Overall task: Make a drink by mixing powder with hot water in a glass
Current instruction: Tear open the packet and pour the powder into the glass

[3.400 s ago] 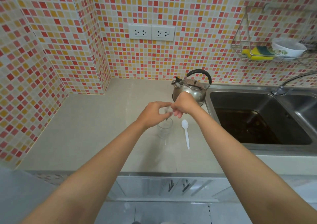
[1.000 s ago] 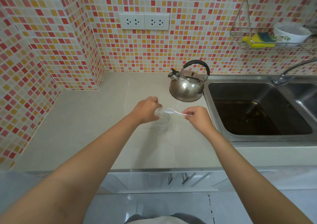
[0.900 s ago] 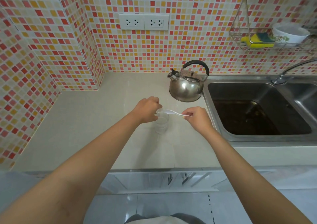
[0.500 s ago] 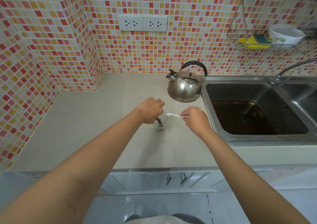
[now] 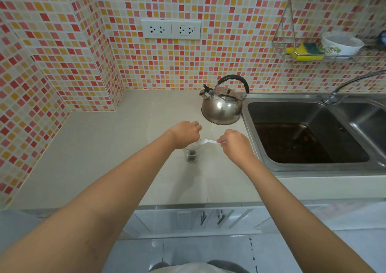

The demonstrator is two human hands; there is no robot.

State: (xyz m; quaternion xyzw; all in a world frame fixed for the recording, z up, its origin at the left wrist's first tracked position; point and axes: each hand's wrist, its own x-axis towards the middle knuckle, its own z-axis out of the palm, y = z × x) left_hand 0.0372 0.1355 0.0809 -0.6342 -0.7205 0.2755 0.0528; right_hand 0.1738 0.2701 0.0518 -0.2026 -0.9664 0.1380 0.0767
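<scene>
A small clear glass [image 5: 191, 154] stands on the beige counter [image 5: 104, 147] with dark powder in its bottom. My left hand [image 5: 184, 133] hovers over the glass's rim, fingers closed on a small clear packet that is mostly hidden. My right hand [image 5: 235, 144] pinches the handle of a white plastic spoon [image 5: 208, 141], whose bowl points left and sits just right of the rim. A steel kettle [image 5: 221, 109] with a black handle stands behind the glass.
The steel sink [image 5: 282, 113] with dark water lies right of the kettle, with its faucet [image 5: 351, 82] behind. A wire wall rack [image 5: 292, 59] holds a yellow sponge [image 5: 302, 52] and a white bowl [image 5: 340, 45]. Two sockets [image 5: 171, 29] sit on the tiled wall.
My right hand picked the spoon up from the counter. Dark powder has appeared in the glass under my left hand. The spoon's bowl has drawn back from above the glass to its right.
</scene>
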